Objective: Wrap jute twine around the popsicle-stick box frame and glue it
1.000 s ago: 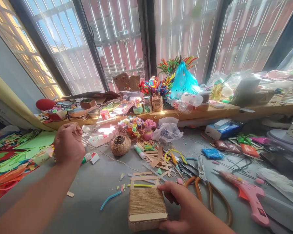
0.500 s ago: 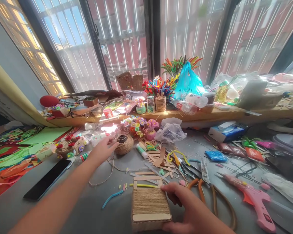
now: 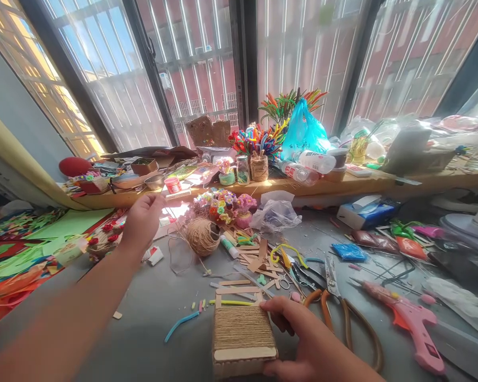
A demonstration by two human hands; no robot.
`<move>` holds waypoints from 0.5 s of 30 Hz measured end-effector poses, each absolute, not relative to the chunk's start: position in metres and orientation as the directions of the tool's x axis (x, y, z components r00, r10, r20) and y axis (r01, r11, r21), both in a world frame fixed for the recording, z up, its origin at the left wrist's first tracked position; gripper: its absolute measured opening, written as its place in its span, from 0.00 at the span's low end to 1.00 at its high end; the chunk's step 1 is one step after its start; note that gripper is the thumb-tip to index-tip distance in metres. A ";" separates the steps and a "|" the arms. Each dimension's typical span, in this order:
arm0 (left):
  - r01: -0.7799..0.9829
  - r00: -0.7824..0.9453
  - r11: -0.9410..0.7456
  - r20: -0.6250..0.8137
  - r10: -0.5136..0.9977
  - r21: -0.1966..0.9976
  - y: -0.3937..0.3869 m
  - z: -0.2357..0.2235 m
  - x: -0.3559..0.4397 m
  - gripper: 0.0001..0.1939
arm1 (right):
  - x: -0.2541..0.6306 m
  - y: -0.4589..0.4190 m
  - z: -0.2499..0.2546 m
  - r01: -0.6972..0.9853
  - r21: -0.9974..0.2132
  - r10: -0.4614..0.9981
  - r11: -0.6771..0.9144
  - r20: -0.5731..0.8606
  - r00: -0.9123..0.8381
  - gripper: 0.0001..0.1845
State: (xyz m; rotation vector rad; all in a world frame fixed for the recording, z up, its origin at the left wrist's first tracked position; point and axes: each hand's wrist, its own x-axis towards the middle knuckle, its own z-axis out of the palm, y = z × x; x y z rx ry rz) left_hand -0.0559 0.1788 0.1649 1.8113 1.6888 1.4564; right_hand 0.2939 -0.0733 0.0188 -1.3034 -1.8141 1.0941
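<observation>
My right hand [image 3: 302,339] grips the right side of a small box [image 3: 242,335] wrapped in jute twine, with a wooden stick across its near edge, resting on the grey table [image 3: 151,329]. My left hand [image 3: 142,220] is raised over the table's left part, fingers pinched on a thin strand of twine that runs down to the twine ball [image 3: 201,236]. The ball lies tipped on its side just right of that hand. Loose twine curls on the table below it.
Wooden craft sticks [image 3: 250,252], scissors [image 3: 338,302] and a pink glue gun [image 3: 406,318] lie to the right. A glue tube [image 3: 228,247], paper flowers [image 3: 223,204], coloured paper scraps [image 3: 19,260] and a crowded window ledge [image 3: 342,185] surround the work area.
My left hand went from the twine ball up and left, pulling the strand with it. The ball tipped over. The right hand and the box stayed put.
</observation>
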 end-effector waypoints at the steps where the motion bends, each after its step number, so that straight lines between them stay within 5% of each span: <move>1: 0.533 -0.206 -0.311 0.477 0.854 0.787 0.181 0.174 -0.058 0.17 | 0.294 -0.074 0.019 0.414 -0.896 0.954 0.158 0.030 -0.300 0.42; 8: 0.272 -0.277 -0.349 0.421 0.864 0.897 0.188 0.198 -0.073 0.19 | 0.293 -0.074 0.017 0.389 -0.904 0.956 0.175 0.061 -0.288 0.41; 15: 0.682 -0.192 -0.196 0.431 0.882 0.705 0.173 0.200 -0.100 0.17 | 0.293 -0.073 0.019 0.410 -0.895 0.955 0.174 0.051 -0.293 0.40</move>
